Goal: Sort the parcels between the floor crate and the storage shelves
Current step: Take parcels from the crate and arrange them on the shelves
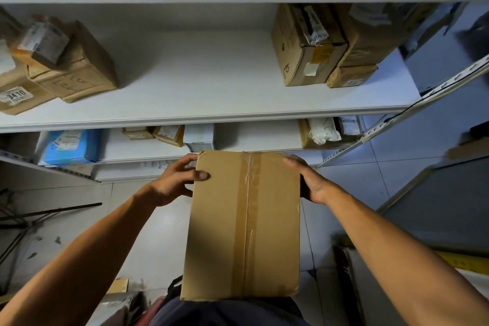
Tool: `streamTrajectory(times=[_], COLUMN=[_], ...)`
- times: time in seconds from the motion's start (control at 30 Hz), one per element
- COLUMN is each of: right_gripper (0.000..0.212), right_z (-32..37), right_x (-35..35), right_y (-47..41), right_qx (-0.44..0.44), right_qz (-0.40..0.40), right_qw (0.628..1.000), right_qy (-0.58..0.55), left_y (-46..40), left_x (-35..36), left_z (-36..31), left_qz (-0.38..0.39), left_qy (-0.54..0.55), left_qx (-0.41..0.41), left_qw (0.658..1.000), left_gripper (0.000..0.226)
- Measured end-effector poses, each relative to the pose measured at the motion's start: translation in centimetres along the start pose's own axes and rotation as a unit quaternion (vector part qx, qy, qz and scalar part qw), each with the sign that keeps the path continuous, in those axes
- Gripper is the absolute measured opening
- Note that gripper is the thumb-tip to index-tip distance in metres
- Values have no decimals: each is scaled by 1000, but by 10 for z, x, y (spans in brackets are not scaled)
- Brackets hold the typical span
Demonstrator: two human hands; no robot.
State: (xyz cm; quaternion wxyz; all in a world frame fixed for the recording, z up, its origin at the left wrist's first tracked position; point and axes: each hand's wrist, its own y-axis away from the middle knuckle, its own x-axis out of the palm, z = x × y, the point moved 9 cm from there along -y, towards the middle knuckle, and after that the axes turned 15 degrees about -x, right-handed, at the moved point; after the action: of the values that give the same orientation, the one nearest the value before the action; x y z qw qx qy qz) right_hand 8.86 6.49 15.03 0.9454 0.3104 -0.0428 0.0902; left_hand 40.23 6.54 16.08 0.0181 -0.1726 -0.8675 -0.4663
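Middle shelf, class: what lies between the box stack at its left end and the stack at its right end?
Nothing: the head view shows bare white shelf board between the left stack and right stack.

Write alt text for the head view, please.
Both hands, left hand and right hand, hold a taped cardboard box by its sides before a white shelf, bare in the middle, with cardboard parcels stacked at both ends.

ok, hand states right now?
Left hand: grips the left edge of the taped cardboard box.
Right hand: holds the box's right edge.
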Motion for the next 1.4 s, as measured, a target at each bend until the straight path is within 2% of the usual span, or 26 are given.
streamTrajectory(times=[0.1, 0.2, 0.4, 0.5, 0.57, 0.63, 0.73, 0.87, 0.97, 1.17, 1.3, 1.4], right_gripper=[111, 100, 109, 103, 96, 98, 98, 72, 54, 43, 39, 42], right_z=[-4, -5, 1, 0, -2, -4, -4, -5, -8, -9, -9, -11], right_x=[-4, -6, -8, -10, -16, -22, -30, -37, -44, -49, -52, -58], right_y=[6, 11, 15, 19, 19, 17, 14, 12, 10, 3, 3, 8], right_qx=[17, 19, -25, -27, -25, -31, -59, -120, -129, -125, -123, -116], right_qz=[45, 70, 113, 131, 114, 89, 13, -84, -144, -176, -180, -191], right_qw=[999, 997, 993, 990, 992, 995, 998, 989, 981, 971, 970, 971], right_qy=[18, 2, -36, -51, -55, -36, 1, 14, -26, -101, -108, -87], left_y=[2, 2, 7, 12, 16, 17, 18, 21, 23, 32, 31, 29], left_x=[4, 7, 17, 21, 26, 34, 42, 45, 48, 70, 75, 73], left_z=[-4, -8, -19, -25, -28, -31, -37, -46, -52, -60, -54, -53], left_qz=[18, 23, 20, 8, -4, -26, -68, -144, -206, -280, -284, -268], left_qy=[-13, -16, -102, -158, -202, -252, -270, -273, -273, -305, -307, -314], left_qx=[14, 23, 55, 66, 77, 98, 120, 136, 139, 183, 179, 184], left_qw=[1000, 999, 993, 985, 976, 962, 953, 941, 929, 892, 890, 892], left_gripper=[78, 90, 118, 124, 129, 131, 135, 141, 146, 146, 147, 138])
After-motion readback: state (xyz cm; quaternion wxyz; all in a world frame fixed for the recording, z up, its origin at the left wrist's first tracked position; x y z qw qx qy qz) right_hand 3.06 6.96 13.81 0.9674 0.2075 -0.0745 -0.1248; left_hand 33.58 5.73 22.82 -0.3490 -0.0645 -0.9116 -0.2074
